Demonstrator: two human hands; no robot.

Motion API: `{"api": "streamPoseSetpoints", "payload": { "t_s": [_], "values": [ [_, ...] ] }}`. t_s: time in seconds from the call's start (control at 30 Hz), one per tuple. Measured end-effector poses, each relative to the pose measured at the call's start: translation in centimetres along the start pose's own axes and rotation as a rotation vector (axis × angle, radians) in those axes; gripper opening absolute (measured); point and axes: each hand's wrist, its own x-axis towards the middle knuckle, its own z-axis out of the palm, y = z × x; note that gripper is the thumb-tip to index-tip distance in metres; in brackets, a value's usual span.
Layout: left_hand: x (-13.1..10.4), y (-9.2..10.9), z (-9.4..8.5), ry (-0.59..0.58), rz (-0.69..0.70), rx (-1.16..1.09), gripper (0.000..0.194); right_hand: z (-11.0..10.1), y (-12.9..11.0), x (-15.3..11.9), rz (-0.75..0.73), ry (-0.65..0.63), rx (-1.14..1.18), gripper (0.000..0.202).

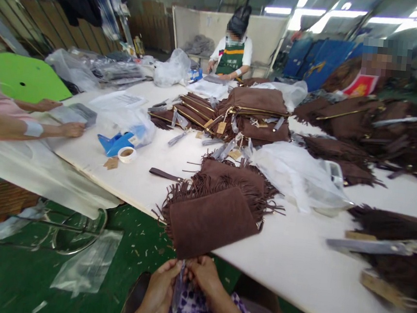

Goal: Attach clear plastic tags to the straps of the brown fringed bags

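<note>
My left hand [160, 285] is closed in a pinch at the near corner of a brown suede pouch [212, 220]. A narrow strap wrapped in thin grey plastic [178, 290] hangs down from its fingers over my lap. Beside it, touching the top of that strap, my right hand [203, 275] is closed too; its fingertips are partly hidden. The pouch lies tilted on the table's near edge, its near corner jutting over the edge. Under and behind it lies another brown fringed pouch [229, 170], with a brown wrist strap [165, 174] to its left.
Stacked brown pouches [259, 100] with tags and gold zips fill the white table's [294, 266] middle. A blue tape dispenser [116, 143], a tape roll [127, 154] and plastic bags [298, 174] lie around. Co-workers are left [11, 110], across [235, 51] and far right.
</note>
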Motion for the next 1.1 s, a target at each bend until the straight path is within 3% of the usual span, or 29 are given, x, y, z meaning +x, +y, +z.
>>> {"api": "streamPoseSetpoints", "payload": {
  "t_s": [0.23,0.43,0.7,0.93,1.1],
  "values": [
    [0.6,-0.3,-0.9,-0.061,-0.056,0.010,0.025,0.8,0.1,0.3,0.064,0.065,0.041,0.025],
    [0.3,-0.9,-1.2,-0.050,-0.025,0.031,0.023,1.8,1.4,0.2,0.060,0.172,0.081,0.009],
    [0.1,-0.9,-0.6,-0.035,0.012,-0.004,0.017,2.1,2.4,0.1,-0.060,0.256,0.076,0.007],
    [-0.8,-0.4,-0.3,-0.062,-0.014,0.002,0.011,0.1,2.5,-0.8,-0.158,0.253,0.099,0.025],
    [-0.6,-0.3,-0.3,-0.041,-0.007,-0.016,0.011,0.6,2.4,-1.2,-0.172,0.152,0.179,0.050]
  ]
}}
